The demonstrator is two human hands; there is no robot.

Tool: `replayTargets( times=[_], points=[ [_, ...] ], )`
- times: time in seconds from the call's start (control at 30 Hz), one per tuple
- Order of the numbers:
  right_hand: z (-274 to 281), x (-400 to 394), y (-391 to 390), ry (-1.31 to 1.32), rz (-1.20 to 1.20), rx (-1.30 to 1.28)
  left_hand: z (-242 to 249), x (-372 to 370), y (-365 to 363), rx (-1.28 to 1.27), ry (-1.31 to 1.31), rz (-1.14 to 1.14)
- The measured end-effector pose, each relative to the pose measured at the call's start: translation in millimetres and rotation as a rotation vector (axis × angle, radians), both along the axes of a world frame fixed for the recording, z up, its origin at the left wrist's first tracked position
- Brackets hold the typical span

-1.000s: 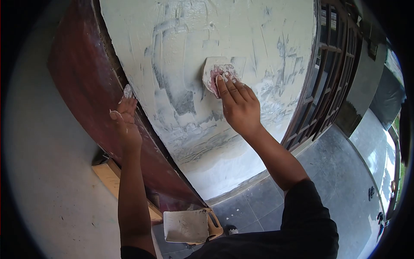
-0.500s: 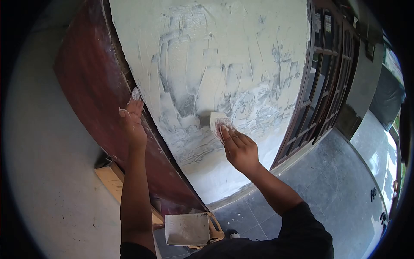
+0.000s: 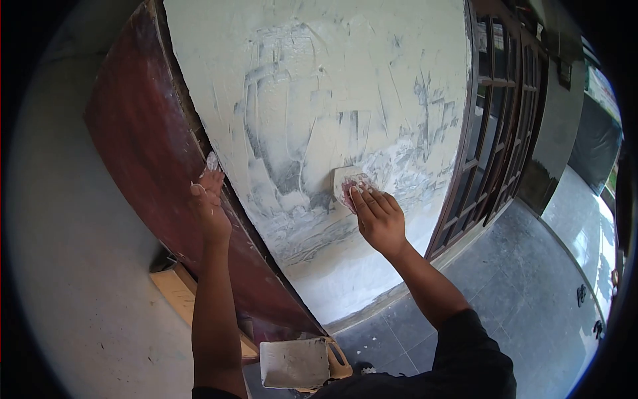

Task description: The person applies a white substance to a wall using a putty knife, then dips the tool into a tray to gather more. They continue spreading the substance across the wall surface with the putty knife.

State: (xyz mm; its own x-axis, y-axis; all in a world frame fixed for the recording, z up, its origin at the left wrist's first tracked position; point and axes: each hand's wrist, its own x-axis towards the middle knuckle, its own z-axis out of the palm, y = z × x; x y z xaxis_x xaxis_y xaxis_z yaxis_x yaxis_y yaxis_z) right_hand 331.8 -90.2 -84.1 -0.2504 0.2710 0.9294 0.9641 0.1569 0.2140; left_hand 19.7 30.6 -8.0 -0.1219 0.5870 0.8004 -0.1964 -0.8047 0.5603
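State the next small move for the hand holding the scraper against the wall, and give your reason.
Probably draw the scraper upward over the wall, pressed flat. The right hand holds it low on the wet filler, where ridges and grey streaks show unsmoothed, while the left hand braces on the dark red door frame.

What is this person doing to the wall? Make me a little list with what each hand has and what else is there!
Right hand: presses a small putty-smeared scraper flat on the wall
Left hand: rests on the dark red door frame, putty on its fingers
Wall: covered in streaky whitish putty
On the floor: a tub of pale putty
To the right: a wooden window grille
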Motion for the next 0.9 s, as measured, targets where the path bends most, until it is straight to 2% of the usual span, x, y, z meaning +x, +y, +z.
replayTargets(
  times=[0.2, 0.27, 0.33, 0.43, 0.53, 0.6, 0.63, 0.7, 0.73, 0.9],
  points=[
    [82, -26, 14, -0.037, 0.006, 0.137, 1, 1, -9, -0.041, 0.014, 0.000],
    [89, -43, 22, -0.073, 0.012, 0.180, 0, 0, -7, -0.008, 0.004, -0.088],
    [85, -62, 30, -0.066, -0.004, 0.097, -2, -3, -2, -0.009, 0.015, -0.104],
    [4, -93, 48, -0.356, -0.062, 0.057, -3, -3, -4, 0.000, 0.022, -0.105],
    [-57, -106, 23, -0.378, 0.031, -0.104, -1, -2, -6, 0.011, 0.044, -0.097],
    [-60, -108, -2, -0.226, 0.140, -0.211, 0, -4, -8, 0.016, 0.062, -0.089],
    [-55, -104, -9, -0.231, 0.140, -0.206, 1, -3, -7, 0.011, 0.068, -0.089],
    [-48, -93, -28, -0.048, 0.293, -0.365, -1, -4, -8, -0.003, 0.077, -0.092],
    [-40, -85, -32, -0.050, 0.288, -0.360, 2, -2, -7, -0.001, 0.070, -0.060],
    [35, -40, -19, 0.033, 0.004, -0.034, -2, -3, -2, -0.003, 0.058, -0.038]
  ],
)
